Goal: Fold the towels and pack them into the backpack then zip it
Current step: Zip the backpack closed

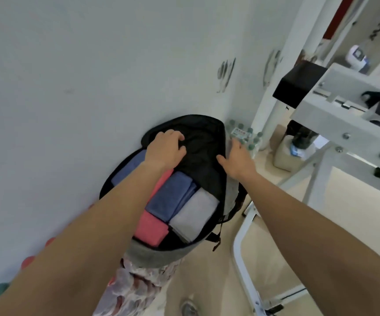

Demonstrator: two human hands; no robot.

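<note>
A grey and black backpack lies open on the white table, near its right edge. Inside it lie folded towels: a blue one, a grey one, a pink one and another blue one further left. My left hand grips the black flap at its top, fingers curled into the fabric. My right hand rests flat against the flap's right edge, with straight fingers and the thumb spread.
A pack of water bottles stands on the floor beyond the backpack. A white metal frame with a black box fills the right side. Patterned cloth shows under the backpack's near end.
</note>
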